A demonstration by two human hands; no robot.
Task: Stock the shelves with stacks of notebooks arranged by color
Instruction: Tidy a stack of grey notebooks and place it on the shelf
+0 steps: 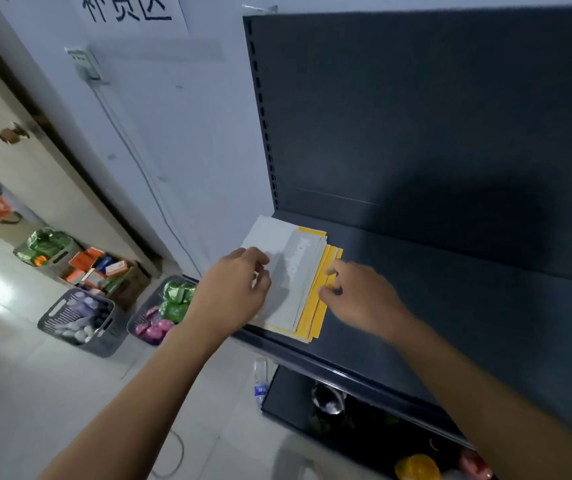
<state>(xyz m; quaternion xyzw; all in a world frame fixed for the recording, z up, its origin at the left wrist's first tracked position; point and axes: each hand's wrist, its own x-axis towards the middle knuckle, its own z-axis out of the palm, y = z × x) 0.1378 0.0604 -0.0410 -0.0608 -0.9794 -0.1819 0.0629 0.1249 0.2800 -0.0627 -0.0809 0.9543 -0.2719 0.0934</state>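
Observation:
A stack of notebooks lies at the left end of the dark shelf: white notebooks on top, yellow notebooks underneath, their edges fanned out to the right. My left hand rests on the left side of the white top cover, fingers curled over its edge. My right hand is at the stack's right side, with fingertips pinching the yellow edges.
Grey baskets with packaged goods stand on the floor at the left, next to a cardboard box. A water bottle stands by the shelf's foot. A lower shelf holds assorted items. The dark back panel rises behind.

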